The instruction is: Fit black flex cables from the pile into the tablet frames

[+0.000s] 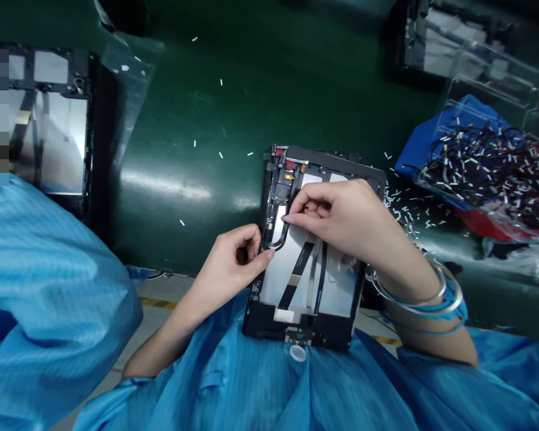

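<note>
An opened tablet (336, 275) lies tilted at the table's front edge against my blue smock, its silver inside and black flat cables showing. It seems to rest on another dark unit, whose edge shows at the upper left. My right hand (341, 209) reaches over the tablet, thumb and forefinger pinching a thin black cable (280, 240) that bends along the left side. At the tablet's left edge is my left hand (233, 260), fingers curled and thumb on the rim beside the cable's bend. Its curled fingertips are partly hidden.
On the right, a clear plastic tray (471, 78) holds a tangle of black wires (489, 161) with white tabs. White scraps (408, 203) lie scattered on the green table (184, 120). More opened units (63, 137) stand at left and back right. A blue sleeve (49, 299) of a neighbouring person is close by.
</note>
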Available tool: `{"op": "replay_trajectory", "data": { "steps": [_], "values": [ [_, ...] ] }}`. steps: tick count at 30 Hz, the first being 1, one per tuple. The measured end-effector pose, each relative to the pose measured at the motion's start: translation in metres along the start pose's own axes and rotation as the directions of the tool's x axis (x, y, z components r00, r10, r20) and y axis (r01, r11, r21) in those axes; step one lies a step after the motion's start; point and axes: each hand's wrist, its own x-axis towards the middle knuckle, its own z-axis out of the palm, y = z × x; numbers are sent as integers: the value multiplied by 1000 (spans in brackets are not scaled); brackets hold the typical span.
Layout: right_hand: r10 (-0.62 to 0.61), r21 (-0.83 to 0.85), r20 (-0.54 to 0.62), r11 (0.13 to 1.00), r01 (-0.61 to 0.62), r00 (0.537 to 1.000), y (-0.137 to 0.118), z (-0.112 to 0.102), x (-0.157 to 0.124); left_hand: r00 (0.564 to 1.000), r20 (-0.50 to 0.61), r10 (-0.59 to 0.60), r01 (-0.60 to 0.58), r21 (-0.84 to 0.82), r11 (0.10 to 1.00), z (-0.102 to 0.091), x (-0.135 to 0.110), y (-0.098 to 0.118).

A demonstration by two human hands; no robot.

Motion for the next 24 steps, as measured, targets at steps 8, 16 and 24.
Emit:
{"op": "replay_trajectory", "data": {
  "steps": [8, 16, 24],
  "values": [
    [-16, -8, -34, 1000, 16, 999, 1, 3, -2, 949, -159, 274, -181, 436, 882, 2, -6, -5],
    [-22, -26, -28, 999, 22, 999, -1, 4, -2, 691, 205, 693, -530, 796, 294, -7, -6, -10],
    [-24, -48, -33, 999, 22, 999, -2, 2, -3, 682, 244, 690, -518, 827, 219, -10, -6, -10]
  ]
}}
